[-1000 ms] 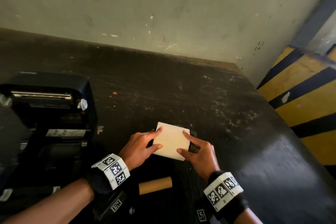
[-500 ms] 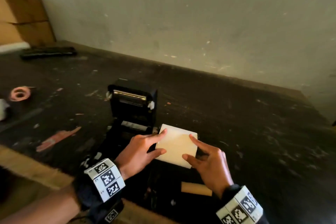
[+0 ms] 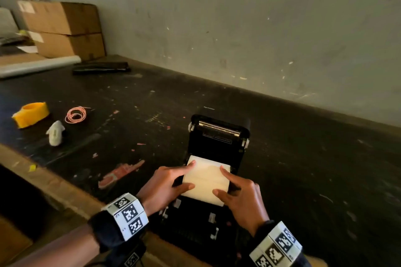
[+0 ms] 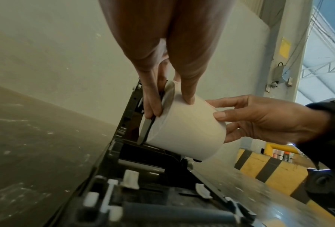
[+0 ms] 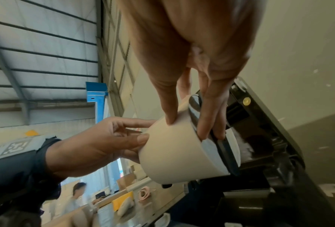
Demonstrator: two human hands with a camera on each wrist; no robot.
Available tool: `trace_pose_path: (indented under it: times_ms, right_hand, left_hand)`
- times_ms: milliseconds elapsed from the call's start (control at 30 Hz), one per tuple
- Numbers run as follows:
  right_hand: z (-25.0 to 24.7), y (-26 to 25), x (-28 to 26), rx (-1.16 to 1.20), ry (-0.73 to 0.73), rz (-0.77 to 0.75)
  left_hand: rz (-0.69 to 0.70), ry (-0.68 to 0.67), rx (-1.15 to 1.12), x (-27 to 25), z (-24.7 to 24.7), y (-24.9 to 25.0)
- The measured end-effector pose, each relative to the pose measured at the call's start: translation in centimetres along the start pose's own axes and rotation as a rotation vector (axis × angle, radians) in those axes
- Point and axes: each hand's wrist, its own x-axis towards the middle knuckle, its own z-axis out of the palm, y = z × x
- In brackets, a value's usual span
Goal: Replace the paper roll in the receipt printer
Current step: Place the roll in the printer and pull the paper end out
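The black receipt printer (image 3: 219, 136) stands on the dark table with its lid tipped up and back and its paper bay open. Both hands hold a white paper roll (image 3: 206, 180) low over that bay, its axis running left to right. My left hand (image 3: 192, 174) pinches the roll's left end, thumb on the curved face (image 4: 188, 95) and fingers flat against the end. My right hand (image 3: 219, 180) grips the right end the same way. In the right wrist view the roll (image 5: 174, 150) sits partly between the bay's black walls (image 5: 259, 138). The bay floor under the roll is hidden.
To the left lie a yellow tape roll (image 3: 30, 114), a pink coiled band (image 3: 75, 115) and a crumpled white scrap (image 3: 55, 132). Cardboard boxes (image 3: 63, 30) and a flat black object (image 3: 101, 67) sit at the back left. The table's wooden front edge (image 3: 43, 178) runs close.
Both hands carried the paper roll leftward from the bare table to the printer's open bay. The view swung left with them, and the empty cardboard core has dropped out of sight.
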Motion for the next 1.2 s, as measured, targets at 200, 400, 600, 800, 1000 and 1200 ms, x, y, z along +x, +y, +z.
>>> trace_pose_path:
  times_ms: [200, 400, 600, 800, 1000, 1200]
  right_hand:
    - [2.8, 0.1, 2.3, -0.003, 0.153, 0.084]
    - [2.9, 0.8, 3.1, -0.007, 0.186, 0.166]
    - [3.4, 1.8, 3.3, -0.022, 0.189, 0.181]
    - [3.3, 2.4, 3.5, -0.091, 0.101, 0.173]
    - [3.8, 3.4, 3.1, -0.299, 0.108, 0.164]
    - [4.5, 3.0, 1.7, -0.456, 0.147, 0.025]
  left_hand:
    - [0.008, -0.109, -0.062, 4.0, -0.7, -4.6]
    - [-0.002, -0.186, -0.05, 5.6, 0.9, -6.5]
    - [0.017, -0.176, 0.005, 5.5, 2.0, -7.1]
    - [0.016, -0.182, 0.156, 5.0, 2.5, -7.2]
    - [0.072, -0.253, 0.255, 5.1, 2.4, -7.8]
    - [0.172, -0.236, 0.303, 4.5, 1.5, -7.9]
